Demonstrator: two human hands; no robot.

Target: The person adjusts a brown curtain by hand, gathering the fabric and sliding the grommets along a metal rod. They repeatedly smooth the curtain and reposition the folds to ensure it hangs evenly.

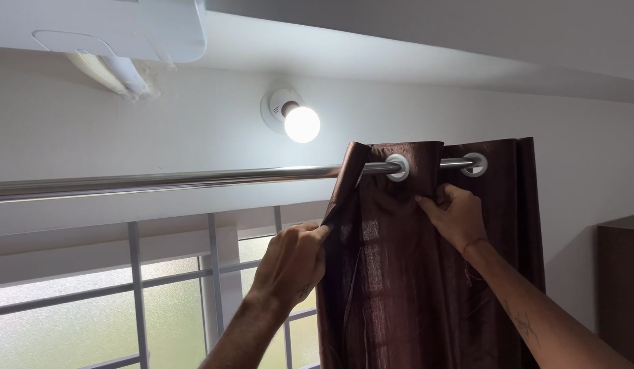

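hands (371, 239) pinch brown curtain (399, 287) on rod (159, 181); lit bulb (302, 124) above.

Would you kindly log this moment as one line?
left hand: grips curtain edge | right hand: pinches curtain top under rod | grommets on rod

A dark brown woven cloth curtain (399, 273) with a faint sheen hangs by smooth white plastic eyelet rings (397, 167) from a glossy polished metal rod (159, 181).

Bare forearms, no sleeves, small tattoo on right forearm (523, 322)
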